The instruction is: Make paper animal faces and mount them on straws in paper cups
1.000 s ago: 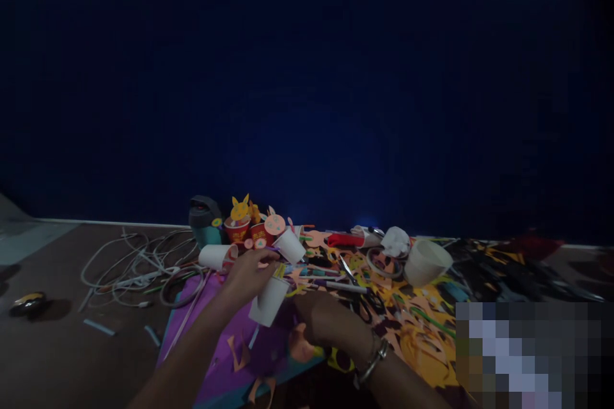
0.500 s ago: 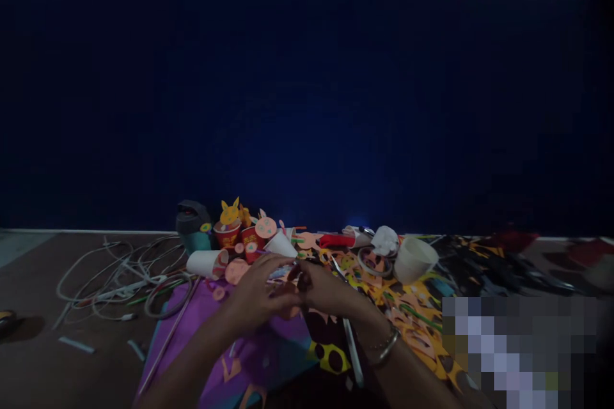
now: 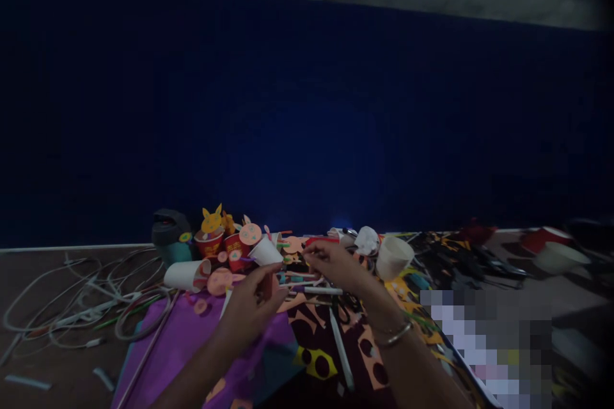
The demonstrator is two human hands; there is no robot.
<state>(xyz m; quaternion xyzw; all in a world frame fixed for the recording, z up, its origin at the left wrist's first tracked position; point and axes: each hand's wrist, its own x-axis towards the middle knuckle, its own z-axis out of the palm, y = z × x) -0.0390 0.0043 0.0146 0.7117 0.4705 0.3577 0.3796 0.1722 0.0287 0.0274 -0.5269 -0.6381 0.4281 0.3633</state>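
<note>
My left hand [image 3: 256, 300] is over the purple sheet [image 3: 192, 345], its fingers curled round a small pinkish piece that is mostly hidden. Farther right and higher, my right hand [image 3: 336, 262] hovers over the cluttered middle, thumb and fingers bent close together; anything between them is too small to make out. A bracelet circles the right wrist. Below the hands lie a white pen-like stick [image 3: 341, 348] and a yellow paper scrap with round holes [image 3: 315, 362]. White cup [image 3: 265, 250] stands tilted just beyond my left hand.
Behind are red cups [image 3: 210, 244] with paper animal faces, a dark-topped teal object [image 3: 175, 252], a white cup on its side [image 3: 182, 275] and a cream cup [image 3: 394, 258]. Coiled white cables [image 3: 71, 316] lie left. Orange scraps are scattered right. A blue panel [image 3: 307, 115] rises behind.
My hands have moved apart, the right one up and rightward, the left one slightly down. The view has shifted and tilted, so most table items appear farther left.
</note>
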